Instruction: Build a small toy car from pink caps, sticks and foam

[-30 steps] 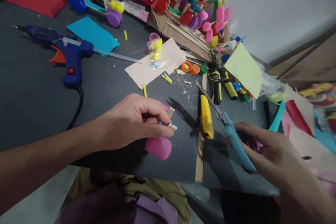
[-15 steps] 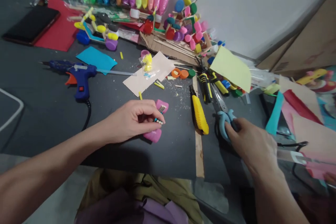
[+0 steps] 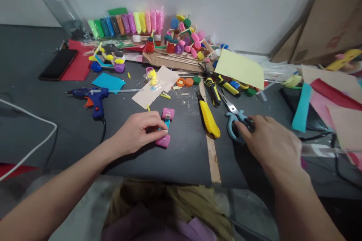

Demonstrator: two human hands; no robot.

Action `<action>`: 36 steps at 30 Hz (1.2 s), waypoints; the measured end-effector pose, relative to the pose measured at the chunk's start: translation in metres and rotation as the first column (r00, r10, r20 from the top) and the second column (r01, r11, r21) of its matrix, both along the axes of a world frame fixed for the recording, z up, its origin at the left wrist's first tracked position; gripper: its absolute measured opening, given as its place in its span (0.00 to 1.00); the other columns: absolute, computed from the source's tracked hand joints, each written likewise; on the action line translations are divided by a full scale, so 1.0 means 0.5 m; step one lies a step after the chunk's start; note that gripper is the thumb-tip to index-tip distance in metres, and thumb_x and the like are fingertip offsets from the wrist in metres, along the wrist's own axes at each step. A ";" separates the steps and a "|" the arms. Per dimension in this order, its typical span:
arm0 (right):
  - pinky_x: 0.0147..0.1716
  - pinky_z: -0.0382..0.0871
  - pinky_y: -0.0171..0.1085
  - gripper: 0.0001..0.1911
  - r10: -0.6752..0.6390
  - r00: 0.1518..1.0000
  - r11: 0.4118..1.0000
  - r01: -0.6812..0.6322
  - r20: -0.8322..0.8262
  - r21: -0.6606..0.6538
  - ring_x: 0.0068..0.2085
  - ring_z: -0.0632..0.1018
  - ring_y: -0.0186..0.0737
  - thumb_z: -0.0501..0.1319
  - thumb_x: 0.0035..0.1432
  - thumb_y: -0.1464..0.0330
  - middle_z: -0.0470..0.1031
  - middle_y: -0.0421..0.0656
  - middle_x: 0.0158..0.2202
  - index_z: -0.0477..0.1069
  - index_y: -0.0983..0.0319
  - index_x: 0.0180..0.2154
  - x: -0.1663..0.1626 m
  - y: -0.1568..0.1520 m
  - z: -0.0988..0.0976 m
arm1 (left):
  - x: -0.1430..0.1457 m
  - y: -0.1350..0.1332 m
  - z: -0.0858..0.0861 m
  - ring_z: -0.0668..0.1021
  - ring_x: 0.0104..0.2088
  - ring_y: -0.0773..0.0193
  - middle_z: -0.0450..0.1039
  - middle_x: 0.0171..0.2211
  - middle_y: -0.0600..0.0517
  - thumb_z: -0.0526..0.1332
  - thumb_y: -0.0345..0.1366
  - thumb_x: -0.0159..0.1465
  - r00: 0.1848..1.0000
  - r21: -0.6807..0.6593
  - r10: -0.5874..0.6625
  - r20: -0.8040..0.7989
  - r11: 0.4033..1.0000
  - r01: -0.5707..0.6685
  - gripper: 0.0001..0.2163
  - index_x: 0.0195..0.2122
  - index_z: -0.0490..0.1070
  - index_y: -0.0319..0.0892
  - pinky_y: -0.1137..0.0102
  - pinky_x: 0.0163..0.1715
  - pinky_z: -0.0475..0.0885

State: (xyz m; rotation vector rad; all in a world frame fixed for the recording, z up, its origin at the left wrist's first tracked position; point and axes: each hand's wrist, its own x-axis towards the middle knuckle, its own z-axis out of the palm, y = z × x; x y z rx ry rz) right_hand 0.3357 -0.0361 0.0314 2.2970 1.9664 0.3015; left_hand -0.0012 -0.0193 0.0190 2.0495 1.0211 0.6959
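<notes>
Our left hand (image 3: 138, 132) pinches small sticks (image 3: 165, 129) by pink caps (image 3: 164, 141); right hand (image 3: 271, 144) grips blue-handled scissors (image 3: 234, 120) on the table (image 3: 56, 120).

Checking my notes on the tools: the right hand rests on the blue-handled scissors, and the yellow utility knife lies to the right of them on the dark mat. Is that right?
Not quite. The head view shows the yellow utility knife lying to the left of the blue-handled scissors, between them and the left hand. The rest holds: the right hand rests on the scissors' handles, on the dark mat.
</notes>
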 end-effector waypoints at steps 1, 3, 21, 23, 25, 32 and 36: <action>0.30 0.65 0.44 0.23 0.018 1.000 0.999 -0.017 -0.019 0.046 0.41 0.81 0.60 0.54 0.69 0.54 0.80 0.58 0.42 0.78 0.66 0.45 -0.001 -0.004 0.005 | -0.001 -0.001 0.005 0.73 0.29 0.69 0.73 0.31 0.53 0.62 0.34 0.67 1.000 0.003 -0.003 -0.029 1.000 0.003 0.05 0.36 0.78 0.41 0.73 0.32 0.66; 0.31 0.65 0.43 0.23 0.059 0.995 0.988 -0.046 -0.080 0.149 0.42 0.81 0.57 0.54 0.69 0.55 0.80 0.56 0.44 0.78 0.66 0.48 -0.009 -0.011 0.015 | -0.002 -0.007 0.016 0.73 0.30 0.68 0.73 0.32 0.53 0.64 0.38 0.66 0.993 0.015 0.012 -0.118 1.000 -0.010 0.06 0.40 0.77 0.42 0.72 0.33 0.66; 0.38 0.71 0.43 0.12 0.537 0.652 0.807 -0.583 -0.536 0.099 0.39 0.81 0.49 0.59 0.68 0.64 0.82 0.49 0.41 0.77 0.64 0.44 -0.168 0.054 0.013 | 0.016 -0.024 0.031 0.74 0.35 0.61 0.72 0.33 0.51 0.57 0.33 0.69 0.887 0.154 0.135 -0.441 0.985 -0.073 0.07 0.35 0.73 0.43 0.69 0.36 0.65; 0.40 0.72 0.44 0.13 0.569 0.615 0.773 -0.626 -0.546 0.100 0.41 0.81 0.51 0.61 0.67 0.65 0.81 0.51 0.44 0.76 0.66 0.48 -0.177 0.068 0.008 | 0.004 -0.007 0.040 0.74 0.37 0.61 0.72 0.34 0.51 0.57 0.33 0.69 0.893 0.132 0.044 -0.447 0.991 0.017 0.07 0.36 0.73 0.43 0.69 0.37 0.66; 0.47 0.72 0.46 0.19 0.618 0.561 0.721 -0.683 -0.551 0.115 0.48 0.79 0.53 0.65 0.64 0.67 0.79 0.54 0.51 0.73 0.67 0.54 -0.188 0.083 -0.003 | -0.007 0.012 0.047 0.74 0.38 0.61 0.72 0.36 0.51 0.57 0.33 0.69 0.891 0.110 -0.043 -0.451 0.988 0.104 0.06 0.36 0.74 0.43 0.68 0.39 0.66; 0.48 0.71 0.44 0.14 0.744 0.367 0.542 -0.820 -0.559 0.184 0.50 0.75 0.49 0.65 0.65 0.69 0.80 0.49 0.48 0.73 0.64 0.52 -0.216 0.111 -0.043 | -0.045 0.043 0.054 0.75 0.45 0.58 0.74 0.43 0.50 0.61 0.38 0.68 0.888 0.077 -0.148 -0.435 0.977 0.201 0.06 0.43 0.73 0.44 0.64 0.48 0.68; 0.45 0.71 0.45 0.12 0.760 0.368 0.548 -0.806 -0.535 0.225 0.44 0.75 0.49 0.65 0.65 0.66 0.80 0.49 0.43 0.74 0.66 0.49 -0.213 0.104 -0.052 | -0.062 0.030 0.026 0.74 0.54 0.51 0.73 0.53 0.46 0.70 0.46 0.61 0.939 0.094 -0.002 -0.344 0.995 0.037 0.23 0.54 0.69 0.45 0.59 0.55 0.68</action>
